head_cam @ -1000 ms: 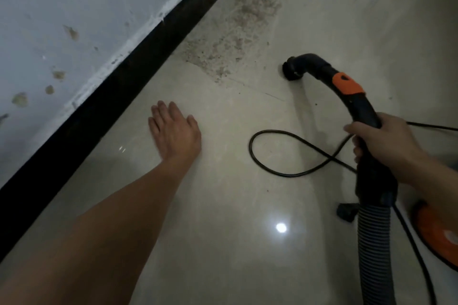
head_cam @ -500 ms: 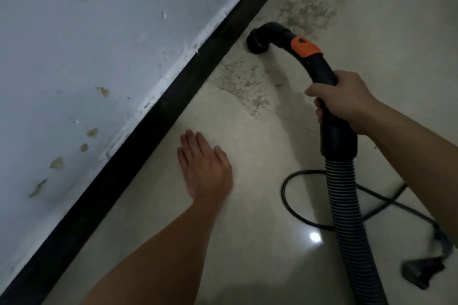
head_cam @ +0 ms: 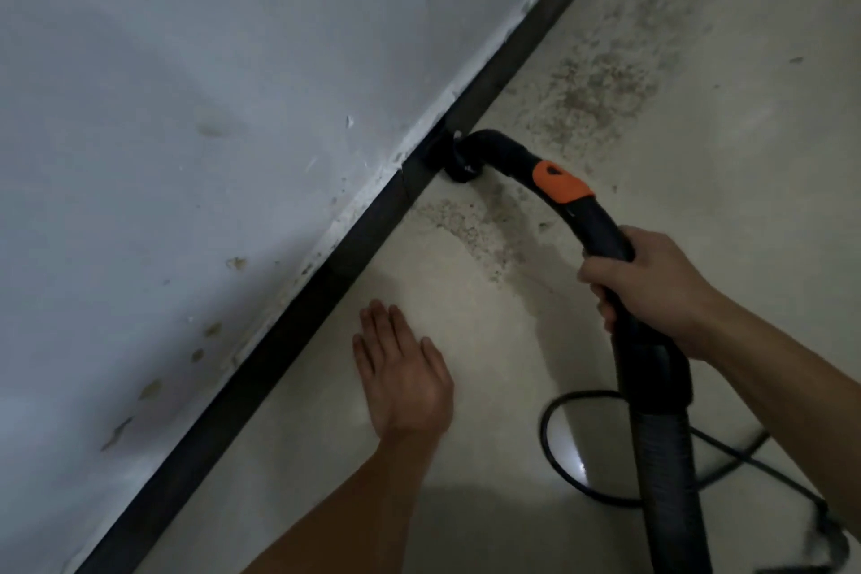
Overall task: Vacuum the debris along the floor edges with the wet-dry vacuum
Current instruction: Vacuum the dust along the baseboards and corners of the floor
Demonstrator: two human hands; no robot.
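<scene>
Wand (head_cam: 566,196): black, curved, orange tab. Nozzle (head_cam: 459,165) sits at the floor edge, touching the black skirting (head_cam: 289,331).
Right hand (head_cam: 647,289): fingers wrapped round the wand, at 4 o'clock from the nozzle.
Hose (head_cam: 666,480): ribbed, runs off towards 5 o'clock.
Left hand (head_cam: 403,368): flat on the floor (head_cam: 512,387), fingers straight, holding nothing, near the skirting.
Debris (head_cam: 466,228): gritty patch just at 5 o'clock of the nozzle, a second patch at 1 o'clock.
Cord (head_cam: 544,431): looped on the floor beside the hose.
Wall (head_cam: 186,107): white, stained.
</scene>
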